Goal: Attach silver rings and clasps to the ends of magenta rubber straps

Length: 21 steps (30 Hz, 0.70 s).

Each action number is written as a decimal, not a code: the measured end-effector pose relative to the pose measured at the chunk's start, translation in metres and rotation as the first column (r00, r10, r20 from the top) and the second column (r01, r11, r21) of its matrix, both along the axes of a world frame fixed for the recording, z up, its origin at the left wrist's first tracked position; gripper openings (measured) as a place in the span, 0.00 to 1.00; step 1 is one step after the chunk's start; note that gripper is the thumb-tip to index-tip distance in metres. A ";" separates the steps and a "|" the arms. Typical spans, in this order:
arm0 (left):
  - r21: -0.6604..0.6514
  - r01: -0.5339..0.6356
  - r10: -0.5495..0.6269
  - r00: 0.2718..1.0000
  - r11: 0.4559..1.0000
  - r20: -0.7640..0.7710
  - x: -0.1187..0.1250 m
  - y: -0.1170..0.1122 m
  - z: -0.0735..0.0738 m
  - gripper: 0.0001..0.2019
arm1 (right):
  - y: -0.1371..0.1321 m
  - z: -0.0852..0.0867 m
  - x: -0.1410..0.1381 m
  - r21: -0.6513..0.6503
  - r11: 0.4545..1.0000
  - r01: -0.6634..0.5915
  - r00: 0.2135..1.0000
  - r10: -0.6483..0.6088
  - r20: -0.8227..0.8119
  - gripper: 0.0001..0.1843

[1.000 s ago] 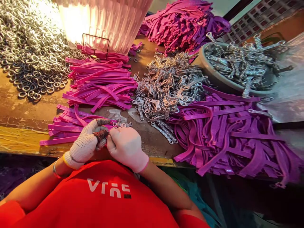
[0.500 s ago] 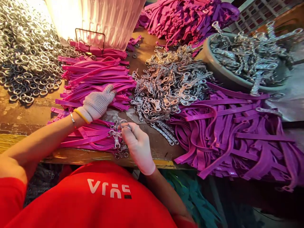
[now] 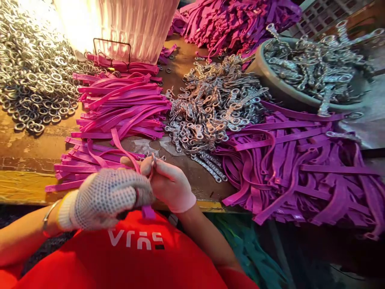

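My left hand (image 3: 110,196), in a white dotted knit glove, is closed around a pink rubber strap (image 3: 123,150) that arcs up from the fist toward the strap pile. My right hand (image 3: 170,184), in a thin pale glove, is pinched on a small metal ring clasp (image 3: 154,161) right beside the strap's upper part. Both hands meet at the table's near edge, in front of my red shirt. A flat stack of pink straps (image 3: 120,108) lies just beyond them.
A heap of silver rings (image 3: 33,80) covers the left. Metal clasps (image 3: 213,108) are piled at centre, more fill a grey bowl (image 3: 270,86) at right. Purple straps with clasps (image 3: 300,168) spill over the right edge. A glowing lamp shade (image 3: 126,24) stands behind.
My left hand has pulled back from the strap stack to the near edge with one pink strap. My right hand has lifted a clasp up to it.
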State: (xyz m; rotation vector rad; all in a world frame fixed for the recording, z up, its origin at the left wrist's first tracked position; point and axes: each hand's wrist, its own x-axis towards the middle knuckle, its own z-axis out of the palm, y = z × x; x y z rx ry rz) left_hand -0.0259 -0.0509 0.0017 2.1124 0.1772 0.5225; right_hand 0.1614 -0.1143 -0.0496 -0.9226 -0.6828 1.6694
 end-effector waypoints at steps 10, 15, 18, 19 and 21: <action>-0.776 -0.513 0.337 0.851 0.367 -0.403 -0.024 -0.020 -0.062 0.20 | -0.021 0.025 -0.010 0.004 0.911 -0.412 0.773 0.347 0.530 0.11; -0.877 -0.466 0.531 0.776 0.117 -0.341 -0.007 -0.004 -0.047 0.14 | -0.034 0.009 -0.031 0.022 0.829 -0.559 0.403 0.248 0.881 0.14; -0.911 -0.411 0.576 0.737 -0.035 -0.354 -0.011 0.007 -0.032 0.10 | -0.041 0.002 -0.035 0.084 0.817 -0.571 0.445 0.222 0.867 0.14; -0.924 -0.379 0.582 0.741 -0.050 -0.335 -0.014 0.009 -0.029 0.09 | -0.042 0.002 -0.034 0.134 0.820 -0.556 0.482 0.187 0.856 0.13; -0.942 -0.334 0.570 0.779 0.027 -0.260 -0.021 0.008 -0.026 0.07 | -0.043 0.003 -0.030 0.269 0.838 -0.475 0.535 0.033 0.844 0.11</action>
